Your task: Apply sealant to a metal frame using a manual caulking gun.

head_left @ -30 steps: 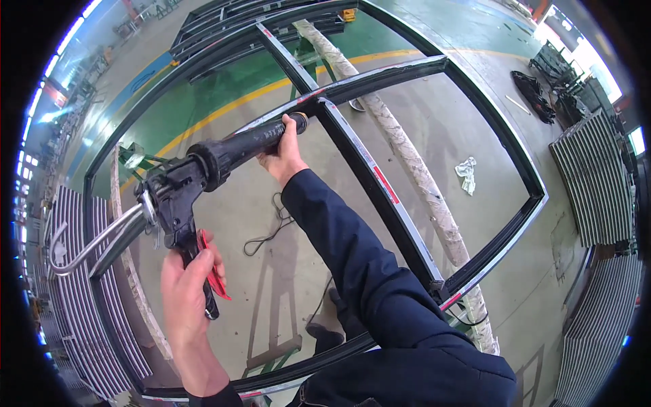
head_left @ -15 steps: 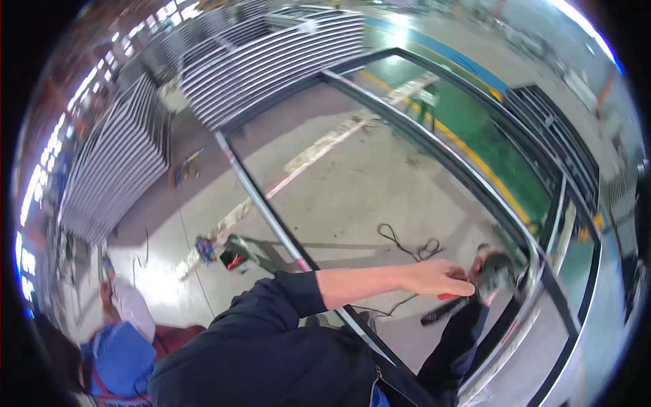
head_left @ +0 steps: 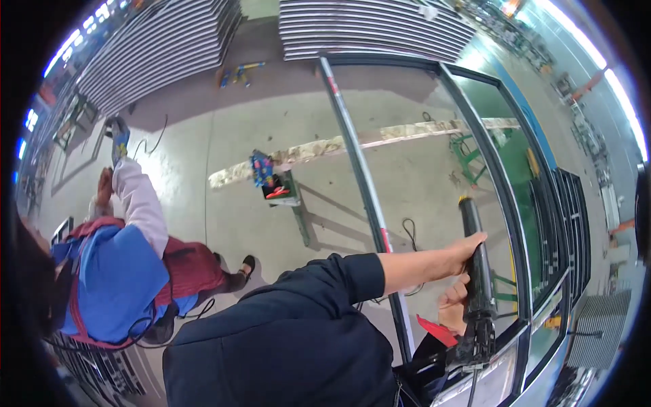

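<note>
A black caulking gun point(head_left: 479, 281) with a long tube, a yellow tip and a rod at its rear lies over the dark metal frame point(head_left: 498, 169). Its tip points away from me. My left hand point(head_left: 466, 252) is wrapped around the tube at mid-length. Just below, my right hand point(head_left: 453, 304) has curled fingers against the gun's side near the handle end; its grip is partly hidden. Beside my right wrist shows a red flat piece point(head_left: 437, 331), whose kind I cannot make out. The frame's silver-edged bar point(head_left: 359, 163) runs beyond my left forearm.
Left of me a co-worker in a blue vest point(head_left: 122, 264) holds a tool point(head_left: 118, 139). A speckled beam point(head_left: 319, 150) crosses under the frame, by a green stand point(head_left: 298, 214) with a colourful cloth point(head_left: 260, 168). Stacked frames point(head_left: 366, 30) stand behind; a cable point(head_left: 409, 234) lies on the floor.
My view has turned to the left, bringing the co-worker further in. The gun has swung round so its tube points away, and my left hand now grips that tube.
</note>
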Action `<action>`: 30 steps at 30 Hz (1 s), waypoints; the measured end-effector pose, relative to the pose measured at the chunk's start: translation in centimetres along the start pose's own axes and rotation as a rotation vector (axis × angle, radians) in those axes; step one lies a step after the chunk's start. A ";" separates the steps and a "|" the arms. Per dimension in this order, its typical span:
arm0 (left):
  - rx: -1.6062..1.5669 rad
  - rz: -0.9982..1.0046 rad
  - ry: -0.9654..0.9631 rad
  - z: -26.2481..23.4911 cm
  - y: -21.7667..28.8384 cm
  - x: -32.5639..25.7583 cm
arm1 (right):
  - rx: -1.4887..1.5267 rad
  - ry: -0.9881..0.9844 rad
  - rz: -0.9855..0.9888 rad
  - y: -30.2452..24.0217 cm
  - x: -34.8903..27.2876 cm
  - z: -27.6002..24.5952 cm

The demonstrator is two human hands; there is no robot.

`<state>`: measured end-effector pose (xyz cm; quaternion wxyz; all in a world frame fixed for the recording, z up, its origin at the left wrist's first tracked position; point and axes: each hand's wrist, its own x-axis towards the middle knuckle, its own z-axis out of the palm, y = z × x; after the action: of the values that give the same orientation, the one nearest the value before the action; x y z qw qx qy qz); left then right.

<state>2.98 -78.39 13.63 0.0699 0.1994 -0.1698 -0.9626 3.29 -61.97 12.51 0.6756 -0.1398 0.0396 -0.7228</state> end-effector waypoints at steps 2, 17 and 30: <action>-0.046 0.113 0.099 -0.5 3.2 -1.2 | -0.079 0.119 -0.089 3.7 -1.8 0.9; -0.006 0.893 0.437 -3.0 18.7 -15.9 | -0.507 0.400 -0.133 11.2 6.8 3.2; 0.155 0.948 0.508 -7.7 17.0 -26.5 | -0.299 0.355 0.113 12.7 7.9 0.3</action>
<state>31.35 -91.24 22.55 0.5204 0.3319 -0.2894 -0.7316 15.20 -70.78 10.81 0.6691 -0.1066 0.2723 -0.6832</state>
